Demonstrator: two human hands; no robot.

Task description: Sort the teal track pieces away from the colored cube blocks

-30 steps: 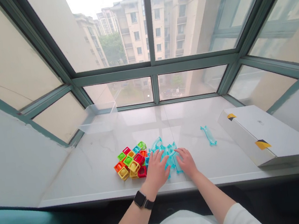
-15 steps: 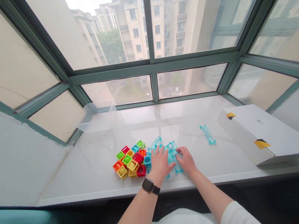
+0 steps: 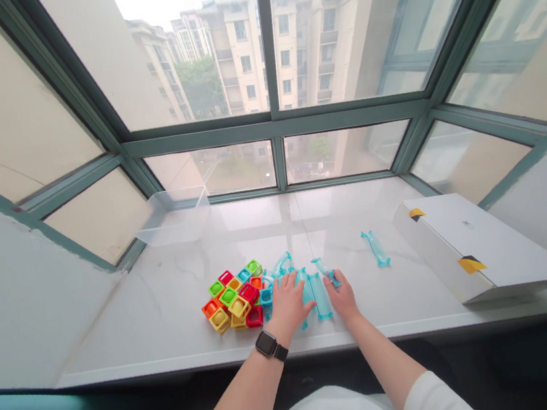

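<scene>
While the left hand [image 3: 287, 305] hides blue track pieces [image 3: 320, 298] under spread fingers, the right hand [image 3: 342, 298] touches one. Its grip is unclear.

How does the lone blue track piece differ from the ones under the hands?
The lone track piece lies by itself; the clustered track pieces lie packed beside the coloured blocks. No hand touches the lone piece; the left hand and right hand touch the cluster. Both are translucent blue.

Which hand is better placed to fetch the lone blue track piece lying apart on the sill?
Probably the right. The right hand sits at the right edge of the pile, nearer the lone piece. The left hand lies flat on the pile, beside the coloured blocks.
</scene>
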